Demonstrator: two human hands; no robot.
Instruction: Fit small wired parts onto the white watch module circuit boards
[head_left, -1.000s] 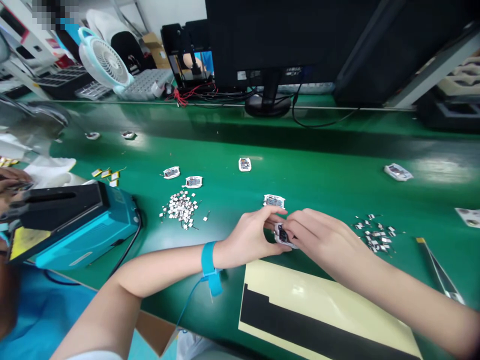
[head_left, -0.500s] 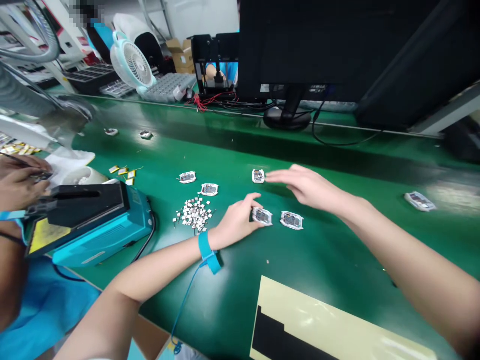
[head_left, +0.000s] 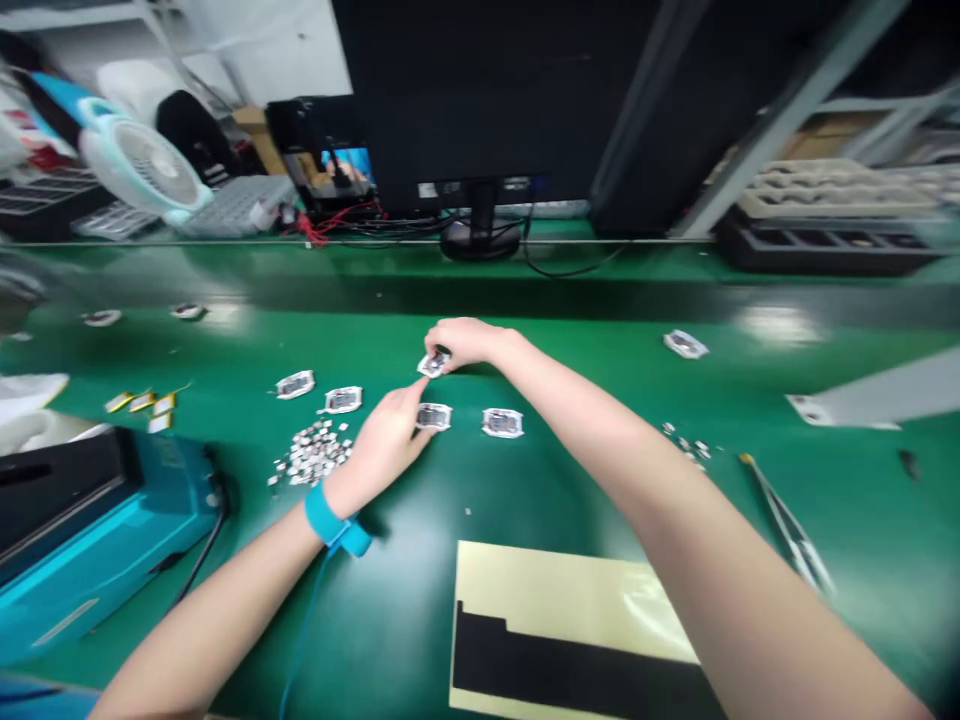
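Observation:
My left hand point(head_left: 382, 435), with a teal wrist strap, has its thumb and fingers around a small white device housing point(head_left: 435, 416) with electronics inside. Its index finger reaches up close to a second white housing point(head_left: 433, 365). That one is pinched by the fingers of my right hand point(head_left: 466, 342), which partly cover it. Just right of the left hand's piece lies another white housing point(head_left: 502, 423). Two more, a nearer housing point(head_left: 343, 400) and a farther housing point(head_left: 295, 384), lie to the left. Beside my left wrist is a pile of small white parts point(head_left: 315, 455).
A teal machine point(head_left: 112, 545) stands at left, near several yellow-edged flat cells point(head_left: 161, 405). Tweezers point(head_left: 787, 525) and a few small parts point(head_left: 686, 445) lie at right. A cream-and-black sheet point(head_left: 555, 590) is in front. Behind stands a monitor point(head_left: 480, 100).
The view has swung right, bringing the tweezers and the trays at right into sight. My right hand has closed on the upper housing, now nearer my left hand, which keeps its own housing.

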